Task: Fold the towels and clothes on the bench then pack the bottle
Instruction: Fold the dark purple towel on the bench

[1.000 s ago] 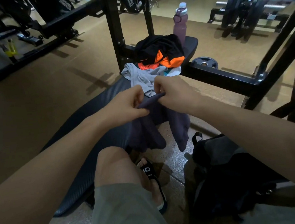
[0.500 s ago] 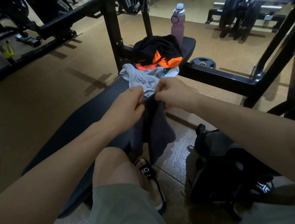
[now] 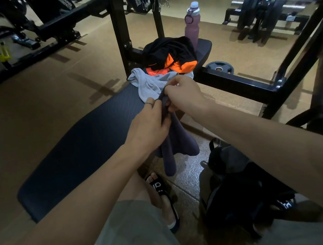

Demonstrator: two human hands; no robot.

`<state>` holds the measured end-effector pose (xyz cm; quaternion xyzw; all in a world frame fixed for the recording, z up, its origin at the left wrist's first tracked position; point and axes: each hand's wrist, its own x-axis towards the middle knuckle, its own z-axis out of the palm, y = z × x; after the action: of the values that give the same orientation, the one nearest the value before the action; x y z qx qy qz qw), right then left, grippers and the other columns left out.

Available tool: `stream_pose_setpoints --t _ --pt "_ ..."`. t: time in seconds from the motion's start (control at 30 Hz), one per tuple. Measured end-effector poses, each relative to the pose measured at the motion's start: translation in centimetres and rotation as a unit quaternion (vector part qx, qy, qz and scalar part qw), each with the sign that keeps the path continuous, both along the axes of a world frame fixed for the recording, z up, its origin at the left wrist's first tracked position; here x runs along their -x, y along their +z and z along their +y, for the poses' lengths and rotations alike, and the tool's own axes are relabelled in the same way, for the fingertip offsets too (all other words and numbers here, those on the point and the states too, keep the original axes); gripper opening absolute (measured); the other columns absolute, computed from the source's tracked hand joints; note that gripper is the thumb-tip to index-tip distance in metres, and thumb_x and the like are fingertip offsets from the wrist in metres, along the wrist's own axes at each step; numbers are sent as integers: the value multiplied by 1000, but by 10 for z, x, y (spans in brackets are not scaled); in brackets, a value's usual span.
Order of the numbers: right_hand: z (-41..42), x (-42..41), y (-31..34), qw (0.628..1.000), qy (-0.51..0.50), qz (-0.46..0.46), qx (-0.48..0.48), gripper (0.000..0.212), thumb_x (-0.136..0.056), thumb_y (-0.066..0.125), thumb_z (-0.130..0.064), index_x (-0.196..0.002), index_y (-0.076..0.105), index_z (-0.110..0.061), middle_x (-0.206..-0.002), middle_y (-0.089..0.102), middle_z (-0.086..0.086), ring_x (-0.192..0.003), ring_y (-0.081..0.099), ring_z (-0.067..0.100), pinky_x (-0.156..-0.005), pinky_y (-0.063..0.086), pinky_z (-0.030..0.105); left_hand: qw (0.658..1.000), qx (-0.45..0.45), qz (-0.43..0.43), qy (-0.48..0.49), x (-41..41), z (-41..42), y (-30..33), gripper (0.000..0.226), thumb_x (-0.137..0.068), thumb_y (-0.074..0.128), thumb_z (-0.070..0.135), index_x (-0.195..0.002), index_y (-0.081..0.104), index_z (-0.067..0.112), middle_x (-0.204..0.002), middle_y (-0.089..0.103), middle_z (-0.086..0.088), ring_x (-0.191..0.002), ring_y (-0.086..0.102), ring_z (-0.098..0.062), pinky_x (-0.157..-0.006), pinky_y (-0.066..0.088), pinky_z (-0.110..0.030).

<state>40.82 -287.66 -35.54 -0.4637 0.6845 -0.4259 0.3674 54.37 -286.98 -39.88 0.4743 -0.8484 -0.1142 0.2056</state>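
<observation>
A dark purple-grey towel (image 3: 178,142) hangs bunched over the right edge of the black bench (image 3: 84,148). My left hand (image 3: 149,125) and my right hand (image 3: 183,95) both pinch its top edge, close together. Behind them a light grey cloth (image 3: 149,84) lies crumpled on the bench, with a black and orange garment (image 3: 170,57) heaped beyond it. A pink bottle (image 3: 192,25) with a pale lid stands upright at the bench's far end.
A black backpack (image 3: 238,184) sits on the floor to the right of my knees. A black rack frame (image 3: 239,82) crosses behind the bench, with a weight plate (image 3: 219,68) on the floor. My sandalled foot (image 3: 163,196) is below the towel.
My hands have drawn closer together along the towel's top edge, the right hand rising above the left. The towel hangs narrower and more bunched than before.
</observation>
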Motion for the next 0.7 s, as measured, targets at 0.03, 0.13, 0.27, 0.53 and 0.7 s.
stream_pose_setpoints --t 0.03,0.13,0.27,0.53,0.7 --pt "0 1 1 1000 -9 4 11 12 -92 49 -9 -95 57 -17 -59 67 0 -45 63 11 -49 55 22 1000 -2 0 2 -1 -2 -3 18 -100 50 30 -104 52 13 -107 45 -1 -81 56 -26 -67 45 -41" --pt "0 3 4 998 -50 -4 42 14 -92 49 -11 -103 57 -12 -71 68 8 -46 62 15 -48 54 25 1000 -20 -10 8 -5 -2 -10 19 -99 48 27 -101 56 10 -118 51 -5 -87 58 -33 -72 50 -46" --pt "-6 20 13 989 -123 -44 73 17 -94 45 -11 -106 58 -12 -82 66 9 -52 66 19 -53 58 30 993 -24 -110 25 -23 -4 -22 30 -96 44 33 -95 64 10 -108 51 -3 -82 60 -30 -72 53 -46" --pt "-16 26 2 971 -152 -179 46 26 -86 37 -3 -98 60 -2 -63 60 20 -46 61 30 -54 58 37 981 7 -175 87 -44 -23 -22 25 -88 54 36 -80 66 15 -89 53 1 -69 54 -23 -60 41 -36" --pt "-18 34 -7 966 -183 -180 22 32 -92 34 -3 -109 59 7 -64 55 19 -48 53 27 -48 56 33 974 74 -201 67 -58 -31 -17 15 -86 56 20 -90 65 9 -96 59 -8 -77 59 -31 -58 42 -39"
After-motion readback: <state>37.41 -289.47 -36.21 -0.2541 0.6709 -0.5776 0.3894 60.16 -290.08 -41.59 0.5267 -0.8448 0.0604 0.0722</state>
